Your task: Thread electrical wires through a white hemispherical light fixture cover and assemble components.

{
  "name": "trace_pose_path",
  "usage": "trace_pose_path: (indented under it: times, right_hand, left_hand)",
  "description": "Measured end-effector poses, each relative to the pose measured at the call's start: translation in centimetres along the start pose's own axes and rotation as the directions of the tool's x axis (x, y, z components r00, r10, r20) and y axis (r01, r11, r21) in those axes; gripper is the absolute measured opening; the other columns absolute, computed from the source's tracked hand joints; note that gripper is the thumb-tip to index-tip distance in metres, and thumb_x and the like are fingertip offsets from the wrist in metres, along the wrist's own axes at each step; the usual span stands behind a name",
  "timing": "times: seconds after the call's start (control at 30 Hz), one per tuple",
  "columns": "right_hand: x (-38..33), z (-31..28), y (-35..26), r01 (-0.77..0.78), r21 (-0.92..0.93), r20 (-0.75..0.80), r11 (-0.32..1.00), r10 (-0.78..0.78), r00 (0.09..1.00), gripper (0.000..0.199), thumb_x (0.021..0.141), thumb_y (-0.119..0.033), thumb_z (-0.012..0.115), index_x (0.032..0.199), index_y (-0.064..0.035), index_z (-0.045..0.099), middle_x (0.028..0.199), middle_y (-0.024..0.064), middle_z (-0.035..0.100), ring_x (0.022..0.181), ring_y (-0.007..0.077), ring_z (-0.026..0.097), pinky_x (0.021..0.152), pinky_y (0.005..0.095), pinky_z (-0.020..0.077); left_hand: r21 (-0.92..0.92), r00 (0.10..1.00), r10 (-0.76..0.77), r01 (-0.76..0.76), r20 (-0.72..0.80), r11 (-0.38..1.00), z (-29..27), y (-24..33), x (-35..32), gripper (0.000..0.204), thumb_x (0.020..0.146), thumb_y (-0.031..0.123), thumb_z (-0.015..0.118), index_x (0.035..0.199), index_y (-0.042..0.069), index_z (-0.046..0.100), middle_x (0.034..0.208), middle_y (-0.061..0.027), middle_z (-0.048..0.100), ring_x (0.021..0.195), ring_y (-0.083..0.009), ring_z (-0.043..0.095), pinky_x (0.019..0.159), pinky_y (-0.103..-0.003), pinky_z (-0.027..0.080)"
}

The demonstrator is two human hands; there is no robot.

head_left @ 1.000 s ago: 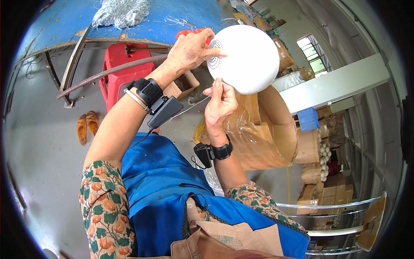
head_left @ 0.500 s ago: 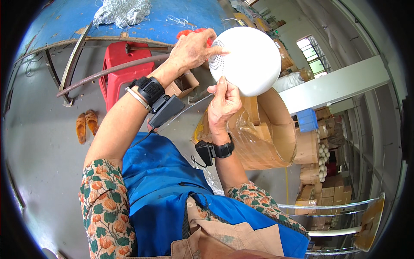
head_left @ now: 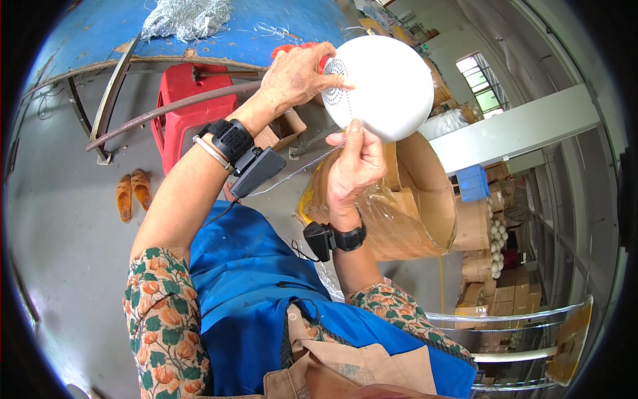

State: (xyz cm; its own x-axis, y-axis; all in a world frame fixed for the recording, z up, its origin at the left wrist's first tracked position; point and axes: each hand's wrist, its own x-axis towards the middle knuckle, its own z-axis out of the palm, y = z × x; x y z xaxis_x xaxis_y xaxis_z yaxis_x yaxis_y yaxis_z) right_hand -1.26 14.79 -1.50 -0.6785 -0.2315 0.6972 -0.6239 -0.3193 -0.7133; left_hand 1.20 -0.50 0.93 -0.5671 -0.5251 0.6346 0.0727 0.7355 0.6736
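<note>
Mid-job, seemingly: left hand (head_left: 292, 76) grips the white dome (head_left: 382, 83) at one o'clock, fingers curled around its rim; right hand (head_left: 355, 166) pinches a thin wire (head_left: 292, 174) below, not yet seated.

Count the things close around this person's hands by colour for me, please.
White: 1, the round perforated dome gripped by the left hand and right hand.
Red: 1, the plastic stool.
Orange: 2, the sandals.
Brown: 1, the cardboard drum.
Total: 5
</note>
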Motion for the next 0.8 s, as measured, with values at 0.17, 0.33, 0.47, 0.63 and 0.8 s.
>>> trace_pose_path:
  times: [0.17, 0.33, 0.47, 0.63, 0.8]
  right_hand:
    - [0.3, -0.6, 1.1, -0.011, -0.058, 0.014, 0.998, 0.012, 1.0, 0.014, 0.085, -0.009, 0.058, 0.076, 0.0004, 0.058, 0.058, 0.0039, 0.06, 0.053, 0.0044, 0.051, 0.055, 0.018, 0.0409]
    - [0.1, -0.2, 2.1, -0.042, 0.001, -0.005, 0.999, 0.042, 0.999, 0.014, 0.086, -0.01, 0.058, 0.079, 0.0016, 0.059, 0.059, 0.0037, 0.06, 0.053, 0.0041, 0.05, 0.055, 0.0185, 0.0412]
    - [-0.1, -0.3, 2.9, -0.04, -0.011, -0.005, 0.999, 0.04, 0.999, 0.014, 0.086, -0.01, 0.058, 0.08, 0.0019, 0.06, 0.059, 0.0036, 0.06, 0.053, 0.004, 0.05, 0.055, 0.0189, 0.0415]
    - [-0.1, -0.2, 1.7, -0.023, -0.054, -0.001, 0.998, 0.023, 1.0, 0.015, 0.086, -0.01, 0.058, 0.077, 0.0013, 0.058, 0.057, 0.0038, 0.06, 0.053, 0.0042, 0.051, 0.055, 0.0195, 0.0421]
    - [0.6, -0.2, -0.2, 0.029, -0.063, -0.035, 0.998, -0.031, 0.999, 0.015, 0.085, -0.01, 0.059, 0.075, 0.0006, 0.058, 0.058, 0.0039, 0.06, 0.054, 0.0049, 0.053, 0.054, 0.0192, 0.042]
  left_hand:
    - [-0.057, 0.993, -0.108, 0.111, 0.052, 0.992, 0.1, -0.1, 0.4, 0.067, 0.066, 0.062, 0.062, 0.103, 0.007, 0.058, 0.086, -0.0167, 0.064, 0.085, -0.031, 0.062, 0.075, -0.042, 0.047]
    - [-0.024, 0.997, -0.078, 0.078, 0.011, 0.997, 0.8, -0.1, 0.3, 0.066, 0.068, 0.062, 0.06, 0.104, 0.007, 0.058, 0.087, -0.0163, 0.064, 0.084, -0.0319, 0.062, 0.074, -0.042, 0.048]
    - [-0.022, 0.998, -0.071, 0.071, 0.0, 0.997, 0.8, 0.2, 0.1, 0.065, 0.069, 0.063, 0.059, 0.103, 0.007, 0.058, 0.087, -0.0162, 0.064, 0.083, -0.0321, 0.062, 0.073, -0.042, 0.048]
    - [-0.041, 0.997, -0.074, 0.074, 0.003, 0.996, 0.6, 0.2, 0.2, 0.065, 0.068, 0.063, 0.06, 0.101, 0.007, 0.059, 0.085, -0.0163, 0.064, 0.083, -0.0321, 0.062, 0.074, -0.042, 0.048]
    - [0.002, 0.998, -0.054, 0.054, 0.025, 0.999, 0.0, 0.1, 0.2, 0.064, 0.067, 0.062, 0.062, 0.101, 0.007, 0.059, 0.083, -0.0163, 0.064, 0.082, -0.0322, 0.062, 0.074, -0.041, 0.048]
